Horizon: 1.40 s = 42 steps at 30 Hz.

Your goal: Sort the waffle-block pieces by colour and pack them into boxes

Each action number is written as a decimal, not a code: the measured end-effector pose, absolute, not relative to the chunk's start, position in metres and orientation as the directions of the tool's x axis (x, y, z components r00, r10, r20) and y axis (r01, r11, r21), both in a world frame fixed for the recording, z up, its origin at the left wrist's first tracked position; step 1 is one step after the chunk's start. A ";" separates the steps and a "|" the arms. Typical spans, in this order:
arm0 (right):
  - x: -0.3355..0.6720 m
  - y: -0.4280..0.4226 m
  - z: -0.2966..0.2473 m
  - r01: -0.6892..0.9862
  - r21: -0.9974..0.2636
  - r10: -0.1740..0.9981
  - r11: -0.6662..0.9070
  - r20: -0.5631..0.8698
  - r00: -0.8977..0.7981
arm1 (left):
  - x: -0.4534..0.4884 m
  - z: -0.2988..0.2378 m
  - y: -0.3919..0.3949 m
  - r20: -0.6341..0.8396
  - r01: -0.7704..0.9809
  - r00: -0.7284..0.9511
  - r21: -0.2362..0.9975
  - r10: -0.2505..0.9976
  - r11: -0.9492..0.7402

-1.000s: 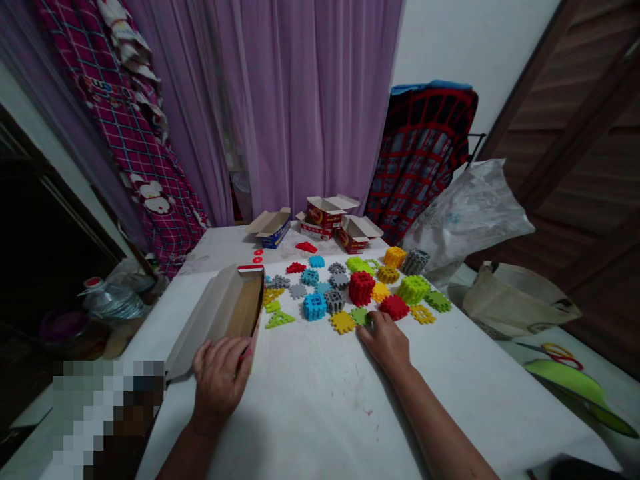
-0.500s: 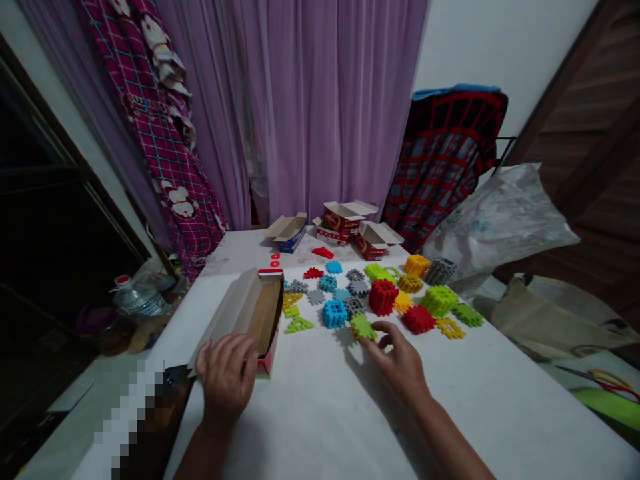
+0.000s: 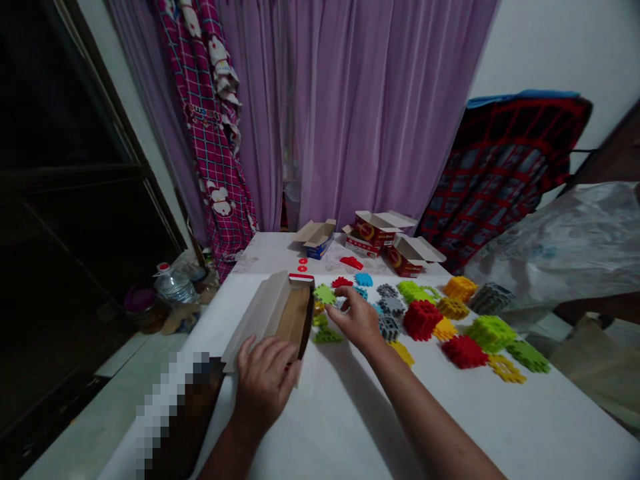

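Observation:
My left hand (image 3: 265,380) lies on the near end of an open cardboard box (image 3: 280,317) and holds it in place on the white table (image 3: 350,413). My right hand (image 3: 356,319) pinches a flat green toothed block (image 3: 325,294) and holds it just right of the box's open top. Behind and to the right of that hand lie several plastic interlocking blocks: a red cube (image 3: 423,319), a flat red piece (image 3: 465,351), a green cube (image 3: 490,333), an orange cube (image 3: 460,288), grey pieces (image 3: 389,327) and a yellow piece (image 3: 401,352).
Small open cartons (image 3: 385,237) stand at the table's far edge below a purple curtain (image 3: 350,113). A crumpled plastic bag (image 3: 565,247) sits at the right. A water bottle (image 3: 173,285) stands on the floor to the left. A pixelated patch (image 3: 175,413) covers the near left.
My right hand picked a green toothed block out of the pile and carried it left to the box's opening. My view swung left. My left hand stayed on the box.

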State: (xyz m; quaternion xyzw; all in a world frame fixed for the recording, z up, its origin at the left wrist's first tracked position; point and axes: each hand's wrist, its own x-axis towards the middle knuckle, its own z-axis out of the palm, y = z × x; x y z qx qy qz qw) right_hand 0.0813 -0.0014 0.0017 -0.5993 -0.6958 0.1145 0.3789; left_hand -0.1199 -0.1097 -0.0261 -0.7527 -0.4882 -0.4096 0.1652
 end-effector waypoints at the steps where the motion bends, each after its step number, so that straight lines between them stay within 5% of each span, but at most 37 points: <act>1: 0.077 0.003 0.003 0.754 -0.605 0.922 0.257 0.386 -0.005 | -0.122 -0.024 -0.109 0.780 0.876 0.185 0.145 0.597 -0.460; 10: 0.046 0.036 0.012 0.841 -0.462 0.944 0.282 0.290 -0.158 | -0.120 -0.034 -0.101 0.771 0.875 0.109 0.225 0.627 -0.429; 16: 0.085 0.011 -0.006 0.809 -0.516 0.915 0.280 0.399 -0.062 | -0.127 -0.019 -0.098 0.693 0.881 0.193 0.190 0.694 -0.434; 24: 0.152 -0.037 -0.024 0.720 -0.614 0.841 0.323 0.535 0.078 | -0.132 0.020 -0.027 0.228 0.948 0.310 0.001 0.923 -0.319; 28: 0.175 -0.049 -0.033 0.711 -0.623 0.819 0.325 0.561 0.118 | -0.122 0.018 0.009 -0.048 0.920 0.365 -0.136 0.930 -0.368; 32: 0.193 -0.056 -0.041 0.714 -0.623 0.815 0.320 0.565 0.127 | -0.110 0.007 0.023 -0.209 0.916 0.352 -0.124 0.912 -0.382; 42: 0.207 -0.064 -0.051 0.710 -0.621 0.781 0.332 0.603 0.163 | -0.105 -0.013 0.051 -0.137 0.885 0.443 -0.091 0.886 -0.456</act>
